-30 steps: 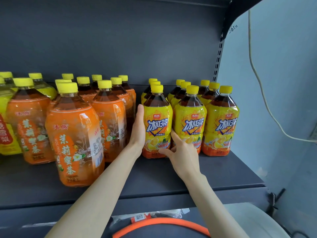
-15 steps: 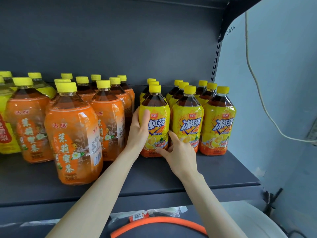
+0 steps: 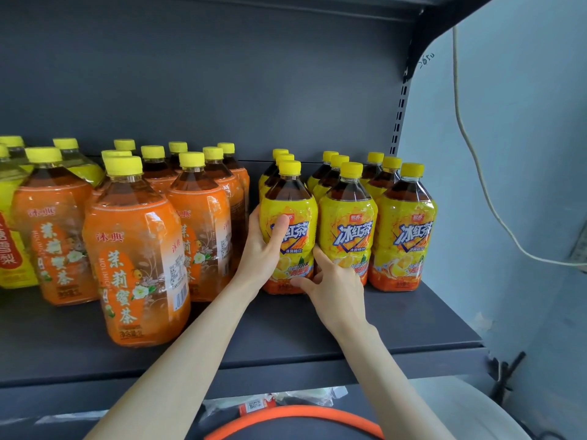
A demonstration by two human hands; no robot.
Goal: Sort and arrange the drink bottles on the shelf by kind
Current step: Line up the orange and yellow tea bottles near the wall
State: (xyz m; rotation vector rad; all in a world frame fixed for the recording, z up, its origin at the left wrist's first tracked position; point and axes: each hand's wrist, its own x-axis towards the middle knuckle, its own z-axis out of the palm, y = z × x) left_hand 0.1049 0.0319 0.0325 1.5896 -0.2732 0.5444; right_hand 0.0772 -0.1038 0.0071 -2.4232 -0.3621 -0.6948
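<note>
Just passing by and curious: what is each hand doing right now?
Left hand: grips the front-left yellow tea bottle.
Right hand: thumb and fingers hold that same bottle low down.

The front orange-labelled bottle (image 3: 136, 249) carries the brand 沐典 in white near the top. Below it, 茉莉蜜茶 runs down the front in large white characters, with the small Latin letters "MOLIMICH…" beside them. 净含量 1L is printed at the foot, and a barcode sits on its right side.

The yellow-labelled bottles (image 3: 347, 236) read 冰红茶 in big blue-edged white characters with 冰爽畅饮 beneath; the small red brand tab above is too small to read. On the front-left yellow bottle (image 3: 298, 204) the thumb of the left hand (image 3: 260, 249) covers the first character.

The red label on the far-left bottle (image 3: 8, 252) ends in 雪梨.

The handwritten digits (image 3: 426, 60) on the blue wall are unclear.
</note>
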